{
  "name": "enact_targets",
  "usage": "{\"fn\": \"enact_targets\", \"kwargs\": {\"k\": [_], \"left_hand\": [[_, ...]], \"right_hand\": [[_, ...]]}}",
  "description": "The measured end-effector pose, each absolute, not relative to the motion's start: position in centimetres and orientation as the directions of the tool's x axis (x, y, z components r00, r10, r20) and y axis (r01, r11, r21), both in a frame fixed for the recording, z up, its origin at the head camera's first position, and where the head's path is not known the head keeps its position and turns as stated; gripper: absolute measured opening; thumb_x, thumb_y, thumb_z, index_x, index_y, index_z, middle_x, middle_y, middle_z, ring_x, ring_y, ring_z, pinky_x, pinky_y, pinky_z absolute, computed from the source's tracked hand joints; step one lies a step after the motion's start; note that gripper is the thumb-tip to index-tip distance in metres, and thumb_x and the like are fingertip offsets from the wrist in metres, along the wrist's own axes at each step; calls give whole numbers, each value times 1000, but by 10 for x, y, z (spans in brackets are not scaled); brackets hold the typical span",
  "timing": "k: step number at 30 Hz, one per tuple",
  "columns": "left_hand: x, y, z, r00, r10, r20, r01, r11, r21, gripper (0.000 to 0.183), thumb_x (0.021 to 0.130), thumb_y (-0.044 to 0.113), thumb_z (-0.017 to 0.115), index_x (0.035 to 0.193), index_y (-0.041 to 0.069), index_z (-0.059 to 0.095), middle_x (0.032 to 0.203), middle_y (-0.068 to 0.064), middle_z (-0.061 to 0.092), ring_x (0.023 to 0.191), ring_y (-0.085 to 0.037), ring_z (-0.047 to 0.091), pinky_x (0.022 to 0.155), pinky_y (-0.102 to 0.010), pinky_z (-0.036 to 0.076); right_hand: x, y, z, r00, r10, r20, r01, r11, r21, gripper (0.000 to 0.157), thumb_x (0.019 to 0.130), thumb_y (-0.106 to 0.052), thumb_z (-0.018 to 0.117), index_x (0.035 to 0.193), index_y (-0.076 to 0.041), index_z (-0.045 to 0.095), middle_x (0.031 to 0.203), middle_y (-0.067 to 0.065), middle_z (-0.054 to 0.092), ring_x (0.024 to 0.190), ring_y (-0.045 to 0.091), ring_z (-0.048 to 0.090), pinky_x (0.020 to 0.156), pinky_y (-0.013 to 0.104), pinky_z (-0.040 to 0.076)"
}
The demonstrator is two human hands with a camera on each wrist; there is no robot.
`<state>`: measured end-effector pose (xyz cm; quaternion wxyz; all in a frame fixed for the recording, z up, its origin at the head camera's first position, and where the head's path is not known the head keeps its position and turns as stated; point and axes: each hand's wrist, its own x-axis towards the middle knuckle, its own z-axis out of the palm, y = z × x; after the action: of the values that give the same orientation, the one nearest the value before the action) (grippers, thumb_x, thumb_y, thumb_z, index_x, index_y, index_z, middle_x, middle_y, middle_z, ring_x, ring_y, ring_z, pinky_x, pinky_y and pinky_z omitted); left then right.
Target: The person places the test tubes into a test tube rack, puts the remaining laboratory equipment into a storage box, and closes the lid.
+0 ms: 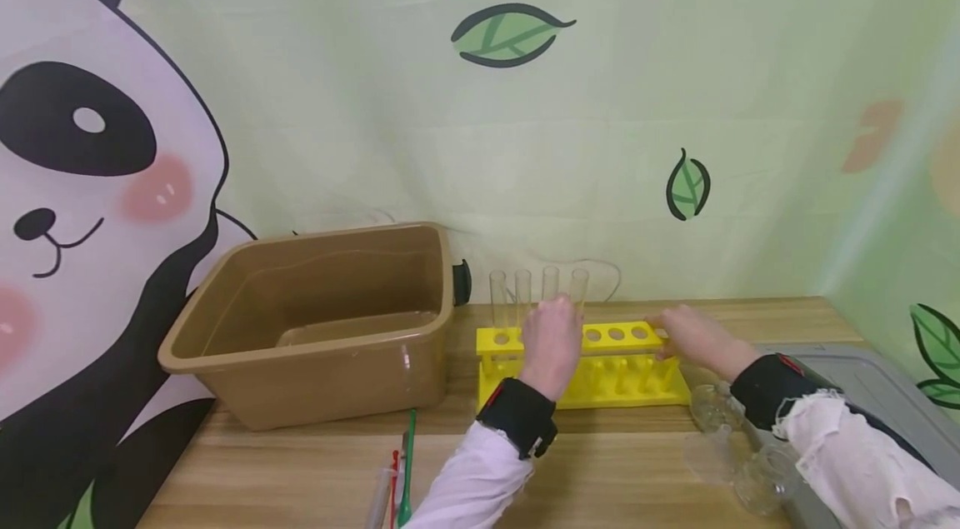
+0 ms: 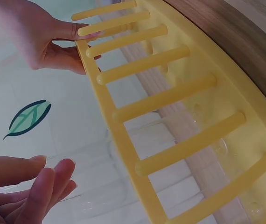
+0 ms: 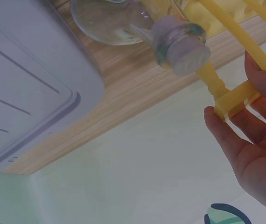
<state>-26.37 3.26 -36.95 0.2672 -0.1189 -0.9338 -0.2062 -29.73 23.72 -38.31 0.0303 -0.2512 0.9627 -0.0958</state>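
A yellow test tube rack (image 1: 645, 400) stands on the table with several clear glass test tubes (image 1: 498, 296) upright in its left half. My left hand (image 1: 552, 337) is at these tubes, and its curled thumb and fingers pinch one glass test tube (image 1: 551, 279) below its rim. In the left wrist view the left fingertips (image 2: 64, 168) are beside the faint glass, left of the rack's top bar. My right hand (image 1: 693, 337) grips the right end of the rack's upper bar, thumb and fingers (image 3: 221, 130) on either side of it in the right wrist view.
A brown plastic basin (image 1: 315, 379) stands to the left. Stoppered glass flasks (image 1: 765, 479) are by my right forearm, next to a grey lid (image 1: 825, 358). A green stirrer (image 1: 407, 462) and a red stick (image 1: 393, 479) lie near the front. A printed cloth hangs behind.
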Motion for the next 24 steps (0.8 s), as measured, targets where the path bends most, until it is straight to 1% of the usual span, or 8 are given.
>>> {"fn": "enact_targets", "kwargs": {"k": [4,6,10,16,20,24], "left_hand": [[-264,36,-368,-843,96,530,293,907,302,22,80,6,67,60,5,56,48,1,43,38,-7,35,33,-17,26],[-264,37,-368,-848,87,523,279,912,301,23,80,6,67,59,5,56,48,1,43,37,-7,33,33,-17,25],[-263,37,-369,-853,78,516,262,919,294,25,80,7,67,57,5,56,48,1,43,36,-6,33,33,-16,25],[-261,35,-368,-850,78,521,267,917,297,35,81,5,65,50,8,48,46,1,41,36,-6,32,32,-16,23],[-256,34,-365,-849,92,521,279,915,292,42,82,4,63,48,10,39,44,3,32,35,-5,26,32,-15,19],[-249,28,-358,-855,109,507,276,923,268,47,82,7,62,47,13,32,45,4,23,36,-5,21,32,-16,17]], "right_hand": [[-297,237,-383,-874,-487,-6,-476,857,-196,42,66,-2,77,103,9,62,96,21,62,85,33,59,72,43,48],[-297,237,-383,-873,-488,-6,-479,858,-188,42,66,-2,77,103,9,62,96,21,62,84,32,59,71,43,48],[-297,237,-383,-871,-491,-7,-482,858,-178,42,66,-3,78,103,9,62,95,21,62,83,32,59,71,43,48],[-296,237,-384,-874,-486,-12,-476,860,-183,43,66,-3,77,104,9,62,96,22,62,84,33,59,72,43,47],[-297,238,-384,-875,-483,-10,-473,860,-191,44,66,-2,77,105,10,61,99,23,61,87,34,59,73,44,47],[-298,238,-385,-872,-489,-6,-480,858,-182,43,66,-2,77,104,9,61,97,22,61,86,33,59,72,43,47]]}}
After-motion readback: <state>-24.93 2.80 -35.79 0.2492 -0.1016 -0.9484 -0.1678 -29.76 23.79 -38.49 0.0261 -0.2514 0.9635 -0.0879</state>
